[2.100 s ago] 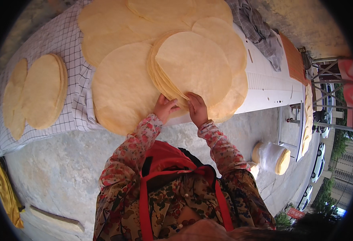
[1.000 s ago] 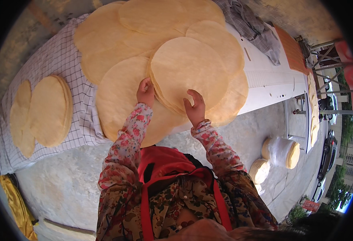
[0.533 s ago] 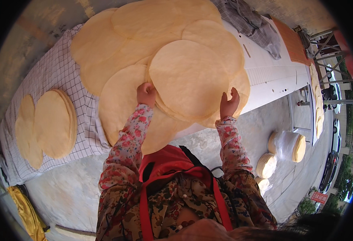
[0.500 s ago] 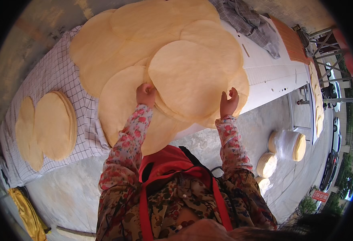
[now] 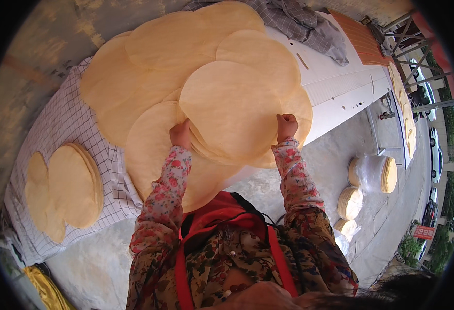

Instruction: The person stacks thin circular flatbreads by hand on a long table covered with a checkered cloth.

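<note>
A big, thin, pale-yellow round sheet [image 5: 229, 103], like a flat pancake, lies on top of a stack in front of me. Its left edge is by the closed fingers of my left hand [image 5: 180, 135], which appear to pinch it. On the right edge my right hand [image 5: 287, 127] is closed, thumb and fingers together on the rim. Below the top sheet, the edges of several more sheets show. Another round sheet [image 5: 152, 150] lies under and beside my left hand. More overlapping sheets [image 5: 165, 41] spread toward the far side.
A white board [image 5: 335, 72] supports the sheets on the right. At left, smaller piles of rounds [image 5: 74, 186] rest on a checked cloth [image 5: 116, 170]. Wrapped stacks [image 5: 374, 174] stand low at the right. A grey checked cloth [image 5: 289, 18] lies bunched at the far edge.
My right hand has moved slightly left and its fingers have closed at the sheet's edge. My left hand has shifted a little nearer and left. The view has also shifted slightly.
</note>
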